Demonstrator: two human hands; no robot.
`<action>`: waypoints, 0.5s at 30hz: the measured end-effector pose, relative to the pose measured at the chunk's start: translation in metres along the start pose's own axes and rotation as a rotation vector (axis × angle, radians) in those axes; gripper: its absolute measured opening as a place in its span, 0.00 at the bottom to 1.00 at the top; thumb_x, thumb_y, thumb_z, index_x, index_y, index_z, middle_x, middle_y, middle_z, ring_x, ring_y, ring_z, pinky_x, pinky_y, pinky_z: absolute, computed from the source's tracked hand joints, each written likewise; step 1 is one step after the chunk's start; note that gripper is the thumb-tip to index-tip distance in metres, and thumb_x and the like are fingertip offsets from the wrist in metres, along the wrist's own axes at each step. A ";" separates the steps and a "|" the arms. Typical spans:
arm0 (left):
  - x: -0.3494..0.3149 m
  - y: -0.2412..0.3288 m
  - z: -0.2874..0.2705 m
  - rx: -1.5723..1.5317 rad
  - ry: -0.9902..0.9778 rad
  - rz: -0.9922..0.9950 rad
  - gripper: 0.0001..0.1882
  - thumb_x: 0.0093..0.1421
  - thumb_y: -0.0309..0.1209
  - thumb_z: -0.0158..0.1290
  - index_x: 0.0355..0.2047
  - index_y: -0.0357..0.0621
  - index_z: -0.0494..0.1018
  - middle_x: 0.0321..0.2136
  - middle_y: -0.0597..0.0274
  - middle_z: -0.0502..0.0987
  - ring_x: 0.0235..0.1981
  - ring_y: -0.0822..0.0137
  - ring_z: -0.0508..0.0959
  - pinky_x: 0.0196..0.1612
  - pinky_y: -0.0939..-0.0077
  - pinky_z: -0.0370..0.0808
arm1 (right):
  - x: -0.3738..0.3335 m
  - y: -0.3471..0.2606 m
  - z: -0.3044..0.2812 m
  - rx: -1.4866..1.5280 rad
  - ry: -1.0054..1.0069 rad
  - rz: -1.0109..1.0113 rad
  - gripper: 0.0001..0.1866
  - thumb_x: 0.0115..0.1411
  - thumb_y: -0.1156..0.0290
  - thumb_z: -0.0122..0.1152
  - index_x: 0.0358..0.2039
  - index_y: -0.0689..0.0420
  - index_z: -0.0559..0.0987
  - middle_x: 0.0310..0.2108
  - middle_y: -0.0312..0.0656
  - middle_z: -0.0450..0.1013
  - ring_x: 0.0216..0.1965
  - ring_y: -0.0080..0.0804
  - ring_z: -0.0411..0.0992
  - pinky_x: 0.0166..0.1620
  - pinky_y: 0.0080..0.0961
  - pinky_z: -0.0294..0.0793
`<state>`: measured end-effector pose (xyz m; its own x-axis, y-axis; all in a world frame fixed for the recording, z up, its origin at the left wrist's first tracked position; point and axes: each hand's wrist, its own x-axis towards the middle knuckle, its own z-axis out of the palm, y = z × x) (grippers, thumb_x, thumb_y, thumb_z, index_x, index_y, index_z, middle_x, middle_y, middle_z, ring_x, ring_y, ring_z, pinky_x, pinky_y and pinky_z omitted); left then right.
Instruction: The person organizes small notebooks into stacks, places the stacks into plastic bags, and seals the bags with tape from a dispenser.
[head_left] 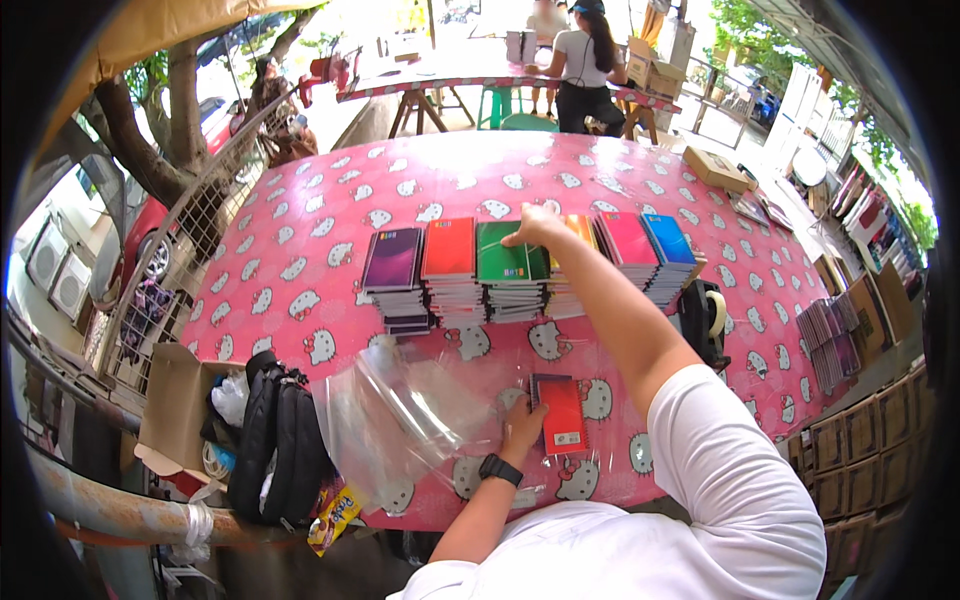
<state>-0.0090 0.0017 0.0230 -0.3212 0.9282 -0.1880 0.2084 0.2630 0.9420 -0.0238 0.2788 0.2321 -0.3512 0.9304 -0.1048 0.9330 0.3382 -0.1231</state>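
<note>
My left hand (pixel 524 424) grips the left edge of a small pile on the near side of the table. A red notebook (pixel 564 415) lies on top of it, and a dark purple notebook (pixel 538 384) shows at its edge. My right arm reaches forward, and the right hand (pixel 537 227) closes over the far right corner of the green notebook (pixel 505 255) topping the middle stack. Beside it stand stacks of purple notebooks (pixel 393 262), red notebooks (pixel 449 250), pink notebooks (pixel 626 240) and blue notebooks (pixel 668 240). My forearm partly covers a yellow-orange stack (pixel 582 232).
Clear plastic sheets (pixel 400 415) lie left of my left hand. A black bag (pixel 285 440) and an open carton (pixel 175 410) sit at the left edge. A tape dispenser (pixel 705 325) stands at right. More notebooks (pixel 830 340) and boxes (pixel 870 450) are beyond. People (pixel 588 55) work at another table.
</note>
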 end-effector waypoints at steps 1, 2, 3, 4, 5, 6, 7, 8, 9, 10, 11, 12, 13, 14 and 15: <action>0.007 -0.010 0.002 0.023 0.007 0.020 0.25 0.53 0.44 0.57 0.39 0.32 0.70 0.32 0.43 0.77 0.35 0.48 0.77 0.39 0.62 0.71 | 0.004 -0.003 -0.005 -0.026 -0.039 -0.008 0.47 0.38 0.41 0.72 0.54 0.56 0.69 0.55 0.44 0.67 0.62 0.48 0.55 0.57 0.48 0.62; 0.009 -0.019 0.009 0.045 -0.005 0.037 0.25 0.53 0.44 0.57 0.39 0.32 0.70 0.31 0.43 0.77 0.35 0.48 0.77 0.39 0.61 0.71 | 0.009 0.001 -0.002 -0.042 0.031 0.000 0.47 0.34 0.42 0.75 0.52 0.54 0.71 0.54 0.44 0.68 0.61 0.48 0.57 0.56 0.45 0.64; 0.006 -0.016 0.010 0.070 -0.006 0.029 0.25 0.53 0.44 0.57 0.38 0.32 0.70 0.31 0.42 0.77 0.35 0.48 0.77 0.38 0.61 0.71 | 0.008 0.003 0.000 -0.029 0.058 0.000 0.48 0.33 0.44 0.75 0.53 0.53 0.68 0.55 0.47 0.64 0.59 0.48 0.57 0.57 0.45 0.61; 0.008 -0.013 0.012 0.095 -0.012 0.022 0.24 0.53 0.44 0.57 0.38 0.32 0.70 0.31 0.42 0.77 0.35 0.47 0.77 0.38 0.61 0.71 | 0.006 0.007 0.003 0.015 0.153 -0.037 0.45 0.32 0.48 0.77 0.51 0.52 0.70 0.54 0.46 0.64 0.58 0.47 0.58 0.57 0.42 0.62; 0.008 -0.009 0.013 0.120 -0.018 0.013 0.24 0.53 0.44 0.57 0.38 0.32 0.70 0.31 0.42 0.77 0.35 0.47 0.76 0.38 0.61 0.70 | 0.003 0.006 0.002 0.027 0.213 -0.072 0.41 0.33 0.54 0.78 0.49 0.53 0.72 0.55 0.47 0.62 0.55 0.48 0.61 0.56 0.38 0.65; 0.010 -0.014 0.017 0.044 -0.032 0.012 0.24 0.53 0.44 0.57 0.38 0.32 0.70 0.32 0.42 0.76 0.35 0.48 0.77 0.38 0.61 0.71 | -0.008 0.012 0.000 0.194 0.312 -0.109 0.37 0.35 0.61 0.78 0.47 0.57 0.74 0.51 0.50 0.67 0.49 0.45 0.69 0.53 0.35 0.68; 0.011 -0.019 0.022 -0.032 -0.047 0.010 0.24 0.52 0.44 0.57 0.38 0.33 0.70 0.32 0.42 0.76 0.35 0.48 0.77 0.39 0.61 0.71 | -0.001 0.031 0.000 0.475 0.363 -0.263 0.34 0.35 0.63 0.77 0.44 0.61 0.75 0.42 0.51 0.74 0.44 0.43 0.73 0.47 0.35 0.72; 0.011 -0.022 0.020 -0.031 -0.077 0.002 0.25 0.53 0.45 0.56 0.38 0.33 0.70 0.32 0.42 0.76 0.35 0.49 0.77 0.39 0.62 0.71 | -0.010 0.040 -0.003 0.738 0.304 -0.285 0.30 0.38 0.66 0.75 0.42 0.63 0.76 0.36 0.49 0.77 0.38 0.36 0.76 0.43 0.31 0.73; 0.011 -0.030 0.001 -0.030 -0.059 -0.019 0.25 0.55 0.46 0.55 0.39 0.33 0.70 0.32 0.42 0.76 0.36 0.49 0.77 0.39 0.62 0.71 | -0.044 0.025 -0.013 0.951 0.186 -0.400 0.27 0.40 0.70 0.73 0.43 0.64 0.76 0.34 0.46 0.77 0.34 0.31 0.75 0.41 0.26 0.72; 0.010 -0.032 -0.008 -0.035 -0.062 -0.016 0.26 0.56 0.47 0.54 0.39 0.33 0.71 0.32 0.42 0.76 0.36 0.49 0.77 0.39 0.63 0.71 | -0.076 0.029 -0.022 0.933 0.181 -0.469 0.23 0.43 0.75 0.70 0.42 0.62 0.76 0.33 0.43 0.75 0.35 0.28 0.73 0.39 0.24 0.71; 0.010 -0.035 -0.007 -0.161 -0.057 -0.110 0.25 0.57 0.49 0.53 0.39 0.36 0.71 0.31 0.49 0.76 0.33 0.56 0.76 0.36 0.67 0.70 | -0.105 0.047 -0.014 0.959 0.335 -0.516 0.21 0.44 0.77 0.69 0.41 0.60 0.76 0.34 0.42 0.74 0.36 0.28 0.72 0.39 0.24 0.71; 0.013 -0.038 -0.006 -0.289 -0.043 -0.201 0.25 0.58 0.51 0.51 0.39 0.39 0.72 0.31 0.55 0.76 0.30 0.62 0.75 0.34 0.71 0.70 | -0.133 0.060 -0.005 0.982 0.489 -0.572 0.19 0.44 0.79 0.67 0.40 0.59 0.76 0.34 0.41 0.73 0.37 0.29 0.71 0.39 0.25 0.71; 0.016 -0.030 -0.003 -0.423 -0.097 -0.290 0.25 0.59 0.52 0.49 0.40 0.40 0.72 0.31 0.58 0.76 0.29 0.66 0.74 0.33 0.74 0.69 | -0.162 0.078 0.011 1.085 0.513 -0.570 0.15 0.45 0.81 0.66 0.36 0.58 0.76 0.33 0.39 0.71 0.38 0.29 0.70 0.40 0.26 0.71; 0.018 -0.022 -0.003 -0.550 -0.133 -0.389 0.25 0.60 0.53 0.47 0.40 0.42 0.72 0.31 0.62 0.76 0.29 0.70 0.74 0.32 0.76 0.69 | -0.188 0.089 0.023 0.638 0.773 -0.772 0.14 0.45 0.81 0.66 0.33 0.57 0.75 0.33 0.39 0.70 0.37 0.30 0.70 0.39 0.27 0.72; 0.013 0.001 -0.004 -0.671 -0.241 -0.502 0.25 0.61 0.54 0.46 0.42 0.43 0.72 0.32 0.62 0.76 0.29 0.70 0.74 0.34 0.78 0.69 | -0.209 0.110 0.055 0.652 0.594 -0.762 0.14 0.41 0.82 0.66 0.30 0.57 0.75 0.33 0.40 0.70 0.38 0.35 0.70 0.42 0.30 0.70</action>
<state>-0.0171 0.0134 0.0229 -0.0090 0.7946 -0.6070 -0.5184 0.5154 0.6824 0.1477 0.1138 0.1858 -0.5495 0.4959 0.6724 0.2184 0.8621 -0.4573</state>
